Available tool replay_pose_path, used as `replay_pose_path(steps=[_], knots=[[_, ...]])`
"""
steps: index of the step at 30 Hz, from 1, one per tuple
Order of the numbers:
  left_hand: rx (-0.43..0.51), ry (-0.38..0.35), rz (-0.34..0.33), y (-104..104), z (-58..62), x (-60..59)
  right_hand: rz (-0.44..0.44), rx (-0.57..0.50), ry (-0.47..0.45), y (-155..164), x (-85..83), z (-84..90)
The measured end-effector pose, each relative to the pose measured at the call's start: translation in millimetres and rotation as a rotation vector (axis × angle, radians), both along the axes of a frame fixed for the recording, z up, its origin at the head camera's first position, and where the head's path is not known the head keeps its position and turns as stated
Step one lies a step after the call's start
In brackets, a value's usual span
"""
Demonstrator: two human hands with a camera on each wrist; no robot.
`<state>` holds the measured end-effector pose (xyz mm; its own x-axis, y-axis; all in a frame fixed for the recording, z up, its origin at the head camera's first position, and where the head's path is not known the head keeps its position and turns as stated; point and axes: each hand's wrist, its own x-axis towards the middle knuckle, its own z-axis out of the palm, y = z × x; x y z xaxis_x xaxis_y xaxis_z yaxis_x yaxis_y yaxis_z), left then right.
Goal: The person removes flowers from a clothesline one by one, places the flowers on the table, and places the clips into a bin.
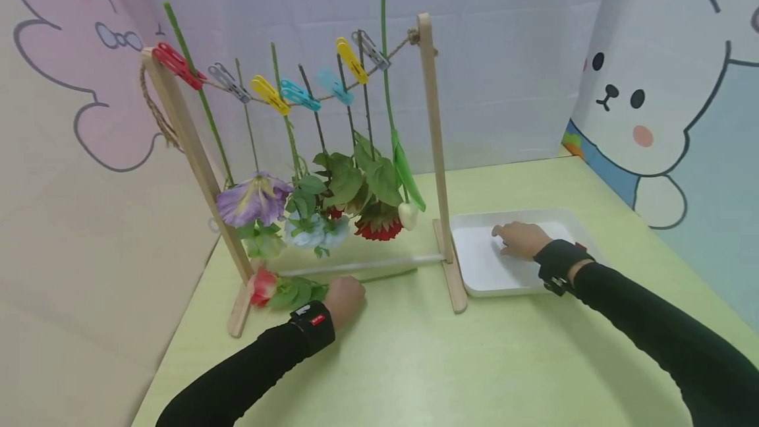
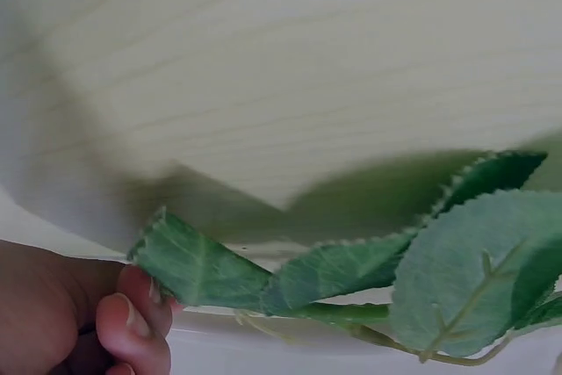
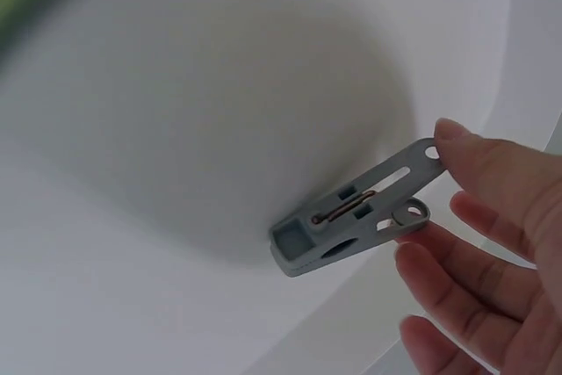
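My left hand [image 1: 344,296] lies on the green table by the rack's foot and grips the stem of a red artificial flower [image 1: 263,285] that lies flat there. Its curled fingers [image 2: 132,327] show beside the flower's green leaves [image 2: 465,278]. My right hand [image 1: 517,240] is inside the white tray [image 1: 474,269]. Its fingers [image 3: 496,173] pinch the tail end of a grey clothespin [image 3: 351,217] just above the tray floor.
A wooden rack [image 1: 437,150] with a rope stands at the table's back left. Coloured clothespins [image 1: 299,94] on the rope hold several flowers [image 1: 255,198] upside down. Cartoon-printed walls enclose the table on three sides.
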<state>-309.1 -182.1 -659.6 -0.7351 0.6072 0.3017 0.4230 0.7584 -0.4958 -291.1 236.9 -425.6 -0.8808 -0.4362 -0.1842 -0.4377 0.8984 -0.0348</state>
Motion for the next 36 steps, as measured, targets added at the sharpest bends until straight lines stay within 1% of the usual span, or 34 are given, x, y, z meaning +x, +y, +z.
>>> replay_pose_path(steps=[1, 2, 3, 4, 5, 7, 8, 9, 10, 11, 12, 13, 14, 15, 16, 17, 18, 20, 21, 23, 25, 26, 27, 28, 29, 30, 31, 32, 33, 34, 35, 36], knots=[[0.003, -0.015, 0.011, 0.0, 2.8, 1.9, -0.003, 0.002, -0.008, 0.0, -0.5, -0.4], [0.018, 0.0, -0.011, -2.3, 0.5, -0.2, -0.005, 0.003, -0.016, 0.1, -1.1, -1.1], [0.028, 0.005, -0.018, -3.9, -3.4, -2.3, -0.006, 0.005, -0.022, 0.3, -1.6, -1.6], [0.033, -0.002, -0.017, -5.8, -10.0, -5.5, -0.007, 0.007, -0.027, 0.6, -2.1, -2.2], [0.027, -0.02, 0.0, -7.2, -17.3, -9.3, -0.007, 0.006, -0.03, 1.0, -2.5, -2.8], [0.015, -0.039, 0.03, -10.7, -38.3, -20.0, -0.008, 0.002, -0.035, 2.0, -3.1, -3.8], [0.012, -0.037, 0.027, -13.9, -52.5, -29.1, -0.007, -0.002, -0.037, 2.4, -3.4, -4.3], [0.011, -0.038, 0.038, -16.2, -65.8, -36.2, -0.005, -0.005, -0.037, 2.6, -3.3, -4.2], [0.008, -0.045, 0.049, -17.8, -75.8, -41.5, -0.003, -0.01, -0.037, 2.7, -3.1, -4.1], [0.007, -0.046, 0.056, -19.3, -84.5, -46.6, -0.001, -0.014, -0.036, 3.1, -3.0, -4.1], [0.018, -0.028, 0.046, -20.7, -92.5, -51.0, 0.001, -0.018, -0.035, 3.3, -2.6, -3.7], [0.02, -0.021, 0.043, -21.6, -97.4, -53.7, 0.003, -0.018, -0.033, 3.5, -2.3, -3.3], [0.02, -0.019, 0.042, -21.8, -98.9, -54.9, 0.005, -0.017, -0.031, 3.8, -2.2, -3.1], [0.021, -0.003, 0.034, -21.4, -97.5, -54.2, 0.006, -0.016, -0.029, 4.0, -1.8, -2.6], [0.024, 0.002, 0.028, -20.5, -93.0, -52.2, 0.006, -0.014, -0.028, 4.4, -1.8, -2.4], [0.022, 0.002, 0.025, -19.3, -87.9, -49.8, 0.008, -0.012, -0.027, 4.7, -1.8, -1.9], [0.023, 0.001, 0.023, -17.5, -79.8, -45.9, 0.005, -0.011, -0.027, 5.0, -1.6, -1.3], [0.03, 0.0, 0.013, -13.4, -58.8, -34.9, 0.004, -0.008, -0.022, 6.2, -2.1, -0.4], [0.033, -0.01, 0.016, -10.4, -44.2, -26.9, 0.004, -0.006, -0.02, 6.6, -2.2, 0.4], [0.047, 0.021, -0.019, -6.4, -20.4, -15.5, 0.003, -0.003, -0.014, 7.3, -3.7, 1.6], [0.045, 0.015, -0.008, -0.3, 7.6, -1.3, -0.003, -0.005, -0.011, 8.3, -5.6, 2.4], [0.047, 0.033, -0.017, 1.6, 16.7, 3.0, -0.004, -0.006, -0.011, 8.4, -6.5, 3.0], [0.046, 0.059, -0.029, 2.4, 22.5, 6.2, -0.007, -0.007, -0.011, 8.6, -7.1, 3.6], [0.051, 0.1, -0.05, 2.2, 24.0, 6.8, -0.009, -0.009, -0.009, 8.6, -7.8, 4.3], [0.044, 0.075, -0.023, 3.8, 29.4, 9.2, -0.012, -0.015, -0.006, 8.4, -8.1, 5.2], [0.039, 0.05, 0.002, 4.5, 31.3, 11.2, -0.013, -0.022, -0.008, 7.6, -7.3, 7.0], [0.049, 0.065, -0.015, 1.9, 23.9, 7.4, -0.013, -0.024, -0.006, 6.8, -5.9, 8.9], [0.058, 0.079, -0.031, -1.8, 13.6, 1.3, -0.009, -0.028, 0.0, 5.9, -4.5, 10.8], [0.058, 0.05, -0.013, -3.7, 5.5, -2.4, -0.007, -0.038, 0.006, 4.8, -2.6, 13.4], [0.061, 0.012, 0.004, -6.1, -4.9, -8.2, -0.006, -0.05, 0.013, 3.4, -0.4, 15.7], [0.074, -0.004, 0.012, -9.1, -18.7, -15.5, -0.004, -0.063, 0.023, 1.9, 2.1, 17.9], [0.093, 0.016, -0.004, -13.3, -36.0, -24.4, 0.001, -0.079, 0.035, 0.2, 4.7, 20.1]])
